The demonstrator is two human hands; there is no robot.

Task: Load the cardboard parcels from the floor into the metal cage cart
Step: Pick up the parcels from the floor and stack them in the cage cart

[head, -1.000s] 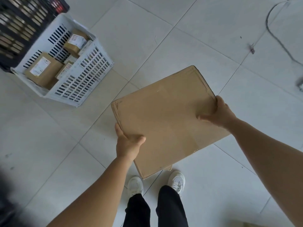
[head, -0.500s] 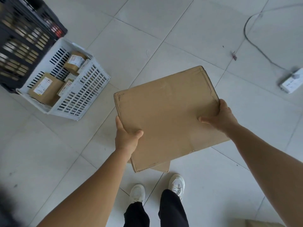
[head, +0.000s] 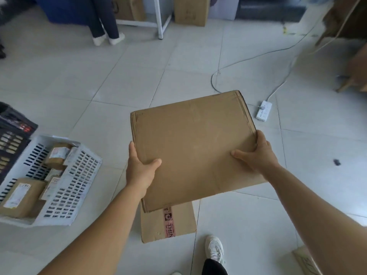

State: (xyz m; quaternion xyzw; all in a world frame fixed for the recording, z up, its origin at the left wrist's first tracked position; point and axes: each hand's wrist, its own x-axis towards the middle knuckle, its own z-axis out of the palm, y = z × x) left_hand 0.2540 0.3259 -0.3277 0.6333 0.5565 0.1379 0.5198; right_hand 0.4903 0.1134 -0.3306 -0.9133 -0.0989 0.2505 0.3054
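While the flat cardboard parcel [head: 194, 147] was held clear of the floor [head: 99, 80] at about waist level, it was gripped on both side edges: left hand [head: 141, 169] on the left edge with thumb curled over the top face, right hand [head: 258, 155] on the right edge with thumb on top and fingers wrapped under. Neither grip was loose; fingers underneath were hidden. Step in hand was judged as carry, parcel lifted but not yet loaded. No metal cage cart could be made out in view, so its direction could not be told. A second cardboard parcel [head: 168, 223] with red tape was seen lying on the floor directly below the held one, near the shoe [head: 214, 249]. A white plastic crate [head: 79, 175] with small labelled boxes was seen at the left edge of the floor, beside a dark crate [head: 12, 135]. A power strip [head: 263, 111] and its cable [head: 238, 62] lay on the floor ahead right, a likely trip risk. Next move was judged to need a turn toward the cart, parcel kept level, cable avoided.
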